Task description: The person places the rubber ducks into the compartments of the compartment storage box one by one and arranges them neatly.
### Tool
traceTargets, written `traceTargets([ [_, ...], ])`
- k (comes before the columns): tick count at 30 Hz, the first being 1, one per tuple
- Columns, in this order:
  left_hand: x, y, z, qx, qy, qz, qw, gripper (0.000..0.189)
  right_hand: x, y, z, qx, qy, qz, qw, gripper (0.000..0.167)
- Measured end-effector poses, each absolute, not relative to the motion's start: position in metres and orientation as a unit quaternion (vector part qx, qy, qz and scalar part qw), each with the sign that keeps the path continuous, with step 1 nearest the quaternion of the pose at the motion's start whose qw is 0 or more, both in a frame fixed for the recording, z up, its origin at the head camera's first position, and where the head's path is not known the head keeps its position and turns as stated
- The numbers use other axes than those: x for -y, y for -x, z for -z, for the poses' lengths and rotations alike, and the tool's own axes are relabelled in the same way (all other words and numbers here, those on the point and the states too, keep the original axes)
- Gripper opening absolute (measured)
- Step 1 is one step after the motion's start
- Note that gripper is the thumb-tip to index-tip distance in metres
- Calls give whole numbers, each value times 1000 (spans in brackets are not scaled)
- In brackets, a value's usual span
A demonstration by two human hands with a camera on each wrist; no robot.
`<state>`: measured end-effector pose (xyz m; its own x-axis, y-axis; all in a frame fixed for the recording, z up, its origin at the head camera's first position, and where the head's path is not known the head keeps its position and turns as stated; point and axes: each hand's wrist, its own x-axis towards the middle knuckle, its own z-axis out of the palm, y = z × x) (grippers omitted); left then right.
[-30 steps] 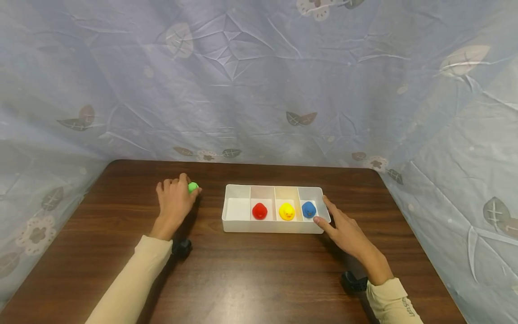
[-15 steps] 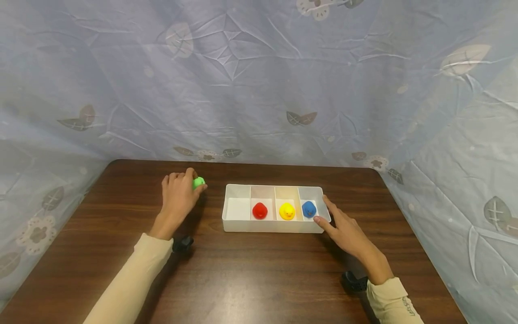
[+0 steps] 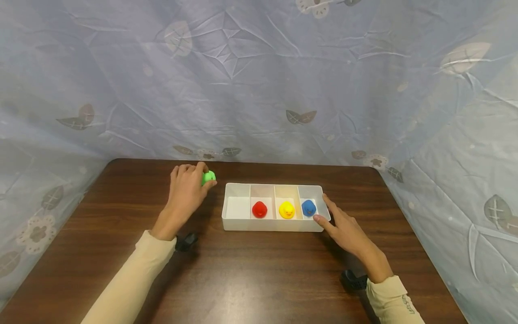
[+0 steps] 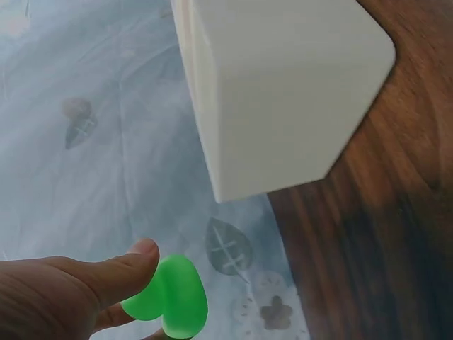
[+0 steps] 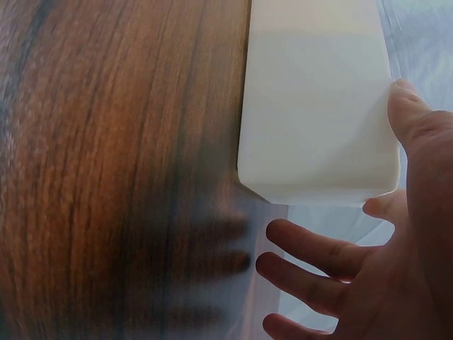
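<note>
My left hand [image 3: 187, 191] pinches a green rubber duck [image 3: 209, 177] between thumb and fingers, above the table and left of the box. In the left wrist view the duck [image 4: 185, 297] shows as two rounded lobes beside the thumb. A white divided box [image 3: 267, 226] lies lengthwise on the table. A red duck [image 3: 259, 210], a yellow duck [image 3: 287, 210] and a blue duck [image 3: 309, 208] sit in separate compartments; the leftmost one holds nothing. With fairly straight fingers, my right hand [image 3: 348, 229] touches the box's right end, thumb at the front wall [image 5: 318, 113].
The dark wooden table [image 3: 243, 270] ends at a rounded far edge, with a patterned pale cloth [image 3: 259, 90] hanging behind it and at both sides. Each wrist carries a black camera mount, such as the one on the left [image 3: 186, 242].
My left hand has lifted the green duck and moved right and away from me, closer to the box. The right hand and the box have stayed in place.
</note>
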<state>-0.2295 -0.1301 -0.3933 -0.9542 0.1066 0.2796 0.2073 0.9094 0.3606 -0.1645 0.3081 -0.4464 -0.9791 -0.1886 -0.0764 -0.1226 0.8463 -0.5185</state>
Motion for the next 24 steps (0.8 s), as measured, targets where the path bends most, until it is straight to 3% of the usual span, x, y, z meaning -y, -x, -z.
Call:
traceTargets([
  [24,97,214,373,956,178,193,130,40,-308,163,447,-959,81,266,59,85],
])
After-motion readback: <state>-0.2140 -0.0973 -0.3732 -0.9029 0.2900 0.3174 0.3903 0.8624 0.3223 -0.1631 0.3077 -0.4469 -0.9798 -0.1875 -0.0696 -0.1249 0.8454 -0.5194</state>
